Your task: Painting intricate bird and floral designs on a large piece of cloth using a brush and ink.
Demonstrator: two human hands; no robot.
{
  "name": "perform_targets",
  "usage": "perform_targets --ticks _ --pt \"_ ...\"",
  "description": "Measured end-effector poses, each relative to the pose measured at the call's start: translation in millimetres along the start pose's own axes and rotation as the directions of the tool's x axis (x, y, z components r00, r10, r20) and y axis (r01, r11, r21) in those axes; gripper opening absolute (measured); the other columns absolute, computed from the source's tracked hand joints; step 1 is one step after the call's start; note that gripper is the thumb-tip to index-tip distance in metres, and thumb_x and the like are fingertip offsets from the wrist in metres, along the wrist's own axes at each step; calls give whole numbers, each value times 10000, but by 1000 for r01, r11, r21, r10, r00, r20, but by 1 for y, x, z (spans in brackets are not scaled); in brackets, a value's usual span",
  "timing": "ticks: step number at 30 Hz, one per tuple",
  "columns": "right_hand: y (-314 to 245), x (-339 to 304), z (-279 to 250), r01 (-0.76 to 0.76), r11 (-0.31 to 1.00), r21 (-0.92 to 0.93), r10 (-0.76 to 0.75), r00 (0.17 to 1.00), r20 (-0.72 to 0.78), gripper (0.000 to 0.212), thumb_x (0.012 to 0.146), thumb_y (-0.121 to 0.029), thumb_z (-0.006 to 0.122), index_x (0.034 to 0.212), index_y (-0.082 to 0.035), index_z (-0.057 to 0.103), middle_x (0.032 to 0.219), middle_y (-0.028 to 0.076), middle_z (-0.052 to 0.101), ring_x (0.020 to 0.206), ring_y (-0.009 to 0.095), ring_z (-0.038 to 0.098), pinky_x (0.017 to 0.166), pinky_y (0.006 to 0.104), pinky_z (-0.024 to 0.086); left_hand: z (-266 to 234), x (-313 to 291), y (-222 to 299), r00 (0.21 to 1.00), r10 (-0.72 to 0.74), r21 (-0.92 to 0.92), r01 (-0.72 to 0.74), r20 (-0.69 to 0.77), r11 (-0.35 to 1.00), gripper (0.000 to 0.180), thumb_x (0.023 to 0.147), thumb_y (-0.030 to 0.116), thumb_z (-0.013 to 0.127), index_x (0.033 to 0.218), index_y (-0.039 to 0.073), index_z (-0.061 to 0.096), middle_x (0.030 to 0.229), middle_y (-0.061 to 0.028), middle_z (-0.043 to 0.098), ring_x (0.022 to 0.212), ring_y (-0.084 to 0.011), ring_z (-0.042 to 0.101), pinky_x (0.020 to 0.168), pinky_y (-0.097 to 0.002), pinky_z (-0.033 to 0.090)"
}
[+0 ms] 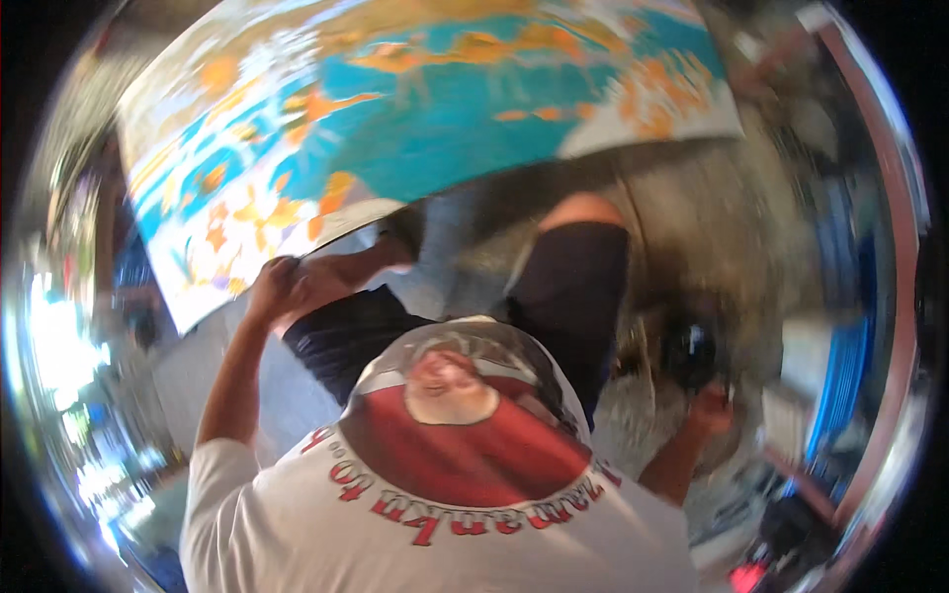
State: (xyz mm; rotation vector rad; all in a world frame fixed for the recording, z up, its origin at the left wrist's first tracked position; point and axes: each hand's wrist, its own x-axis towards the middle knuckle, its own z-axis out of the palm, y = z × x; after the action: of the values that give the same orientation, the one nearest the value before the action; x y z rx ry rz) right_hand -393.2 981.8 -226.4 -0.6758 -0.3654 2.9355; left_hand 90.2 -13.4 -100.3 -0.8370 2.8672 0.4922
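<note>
Two hands noted: left hand (282, 287) clenched on the lower edge of the painted canvas (415, 109), whose long axis runs up-right overhead; right hand (710, 407) low, well apart, closed beside a dark blurred object (689, 351), hold uncertain

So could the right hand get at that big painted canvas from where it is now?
Probably not without moving: the right hand is low by a dark round object, well apart from the painted canvas. The left hand is already at its lower edge.
</note>
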Motion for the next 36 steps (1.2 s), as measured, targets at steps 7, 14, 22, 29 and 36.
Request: perform_targets --ticks 7,14,22,29,36 --pt "282 -113 232 -263 899 -350 402 812 423 319 1052 -297 502 1051 -1 620 820 62 555 781 205 533 704 351 451 -80 -11 78 977 83 2 -84 -199 996 571 844 494 642 1196 47 693 1245 -171 673 1200 -395 600 1054 -500 452" --pt "559 -157 412 -401 742 -538 669 495 554 281 1019 -247 579 1157 -9 640 788 -7 429 730 133 424 669 291 367 -90 15 85 956 86 -111 -121 -279 986 459 847 451 631 1056 54 726 1094 -152 710 1051 -370 648 973 -476 481" --pt "903 -175 414 -193 537 -821 802 420 425 317 1021 -261 596 1201 -7 659 943 134 735 676 190 694 622 378 627 -93 22 70 939 19 -216 -98 -343 971 428 806 392 669 1025 28 718 1075 -176 717 1025 -381 660 941 -470 498" --pt "1056 -185 371 128 376 -918 755 531 384 263 1031 -190 562 1154 23 656 929 138 736 577 158 647 528 328 597 -100 33 57 942 7 -321 -122 -336 939 380 786 350 668 985 29 717 1035 -168 726 1017 -376 679 942 -482 506" --pt "1102 -182 353 201 324 -925 755 534 380 266 1032 -178 550 1155 26 667 934 141 744 581 165 660 518 331 601 -100 38 49 951 -23 -356 -94 -310 930 447 757 405 665 986 26 725 1038 -157 730 1020 -361 686 964 -491 498"
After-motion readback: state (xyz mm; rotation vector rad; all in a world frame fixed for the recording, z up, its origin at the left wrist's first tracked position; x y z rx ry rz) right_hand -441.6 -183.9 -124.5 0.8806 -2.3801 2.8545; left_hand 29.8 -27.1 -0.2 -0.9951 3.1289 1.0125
